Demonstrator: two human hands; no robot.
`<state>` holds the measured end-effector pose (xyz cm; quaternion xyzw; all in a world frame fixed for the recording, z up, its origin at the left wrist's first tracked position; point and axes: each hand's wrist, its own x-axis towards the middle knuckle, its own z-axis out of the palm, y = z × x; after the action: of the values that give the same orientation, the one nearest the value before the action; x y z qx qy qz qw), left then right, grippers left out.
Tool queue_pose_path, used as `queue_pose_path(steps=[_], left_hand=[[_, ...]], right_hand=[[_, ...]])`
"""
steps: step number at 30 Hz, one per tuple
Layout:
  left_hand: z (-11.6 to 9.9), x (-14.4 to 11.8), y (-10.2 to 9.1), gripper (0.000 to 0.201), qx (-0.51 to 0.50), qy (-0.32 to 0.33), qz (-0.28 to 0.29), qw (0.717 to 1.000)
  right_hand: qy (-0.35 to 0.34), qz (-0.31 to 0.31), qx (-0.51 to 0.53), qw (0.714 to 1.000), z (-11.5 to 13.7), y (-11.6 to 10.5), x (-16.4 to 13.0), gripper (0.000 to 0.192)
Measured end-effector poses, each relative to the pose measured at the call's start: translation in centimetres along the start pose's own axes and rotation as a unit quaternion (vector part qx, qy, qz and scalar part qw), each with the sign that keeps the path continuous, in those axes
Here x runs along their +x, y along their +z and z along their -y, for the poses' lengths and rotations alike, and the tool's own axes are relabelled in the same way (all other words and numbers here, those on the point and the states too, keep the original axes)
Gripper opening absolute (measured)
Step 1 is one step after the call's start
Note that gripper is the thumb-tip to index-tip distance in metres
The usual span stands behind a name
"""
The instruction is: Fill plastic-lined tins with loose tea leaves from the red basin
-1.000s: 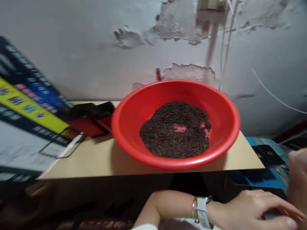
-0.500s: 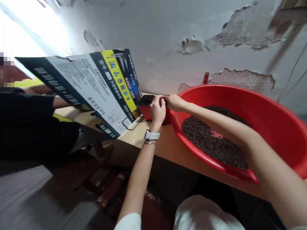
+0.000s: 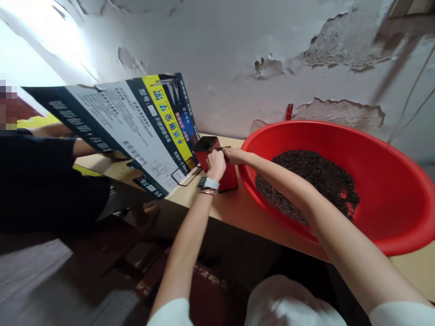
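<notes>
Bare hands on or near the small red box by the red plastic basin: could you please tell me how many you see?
2: the left hand grips the small red box, the right hand touches its top. A co-worker's hands are hidden.

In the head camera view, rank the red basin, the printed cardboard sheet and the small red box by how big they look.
1. Red basin and printed cardboard sheet: similar, too close to rank.
2. Small red box: clearly smallest, partly covered by the hands.

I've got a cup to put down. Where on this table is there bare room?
Bare table shows along the front edge, between the red box and the basin, and under the printed board. Crowded at the box: both the left hand and right hand are there.
</notes>
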<state>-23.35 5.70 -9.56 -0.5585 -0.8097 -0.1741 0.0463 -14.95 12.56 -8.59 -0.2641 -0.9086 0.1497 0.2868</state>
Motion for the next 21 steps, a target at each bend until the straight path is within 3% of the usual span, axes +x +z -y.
queue_pose_path(steps=[1, 2, 4, 7, 10, 12, 14, 16, 18, 21], left_hand=[[-0.2, -0.4, -1.3, 0.035, 0.018, 0.005, -0.005, 1.000], [-0.5, -0.9, -2.9, 0.032, 0.025, 0.007, -0.011, 1.000], [-1.6, -2.6, -6.7, 0.025, 0.041, 0.024, -0.059, 0.997], [-4.5, -5.8, -13.2, 0.033, 0.044, 0.104, -0.149, 0.982], [-8.3, -7.8, -18.2, 0.051, 0.033, 0.243, -0.216, 0.945], [-11.0, -7.5, -19.4, 0.046, -0.011, 0.320, -0.227, 0.920], [-13.6, -6.1, -18.5, 0.042, -0.061, 0.382, -0.204, 0.899], [-16.3, -4.1, -15.7, 0.037, -0.105, 0.429, -0.146, 0.885], [-18.6, -2.1, -11.6, 0.027, -0.142, 0.457, -0.060, 0.876], [-21.2, -0.5, -5.3, 0.019, -0.115, 0.467, 0.060, 0.875]], right_hand=[[-0.004, 0.048, -0.010, 0.999, 0.4, -0.9, -0.2, 0.010], [-0.029, 0.097, -0.013, 0.995, 0.8, -2.0, -0.5, 0.011], [-0.099, 0.114, 0.000, 0.988, 1.7, -5.2, -1.2, 0.036], [-0.195, 0.042, 0.009, 0.980, 3.0, -11.7, -3.2, 0.059], [-0.148, -0.036, -0.121, 0.981, 3.8, -19.0, -6.4, 0.055], [-0.143, -0.070, -0.192, 0.968, 3.3, -23.2, -9.0, 0.062], [-0.109, -0.083, -0.254, 0.958, 1.7, -26.0, -11.8, 0.067], [-0.026, -0.062, -0.314, 0.947, -0.9, -27.1, -14.7, 0.065], [0.055, -0.013, -0.357, 0.932, -4.1, -26.5, -17.3, 0.056], [0.073, 0.085, -0.368, 0.923, -8.6, -23.5, -20.5, 0.042]])
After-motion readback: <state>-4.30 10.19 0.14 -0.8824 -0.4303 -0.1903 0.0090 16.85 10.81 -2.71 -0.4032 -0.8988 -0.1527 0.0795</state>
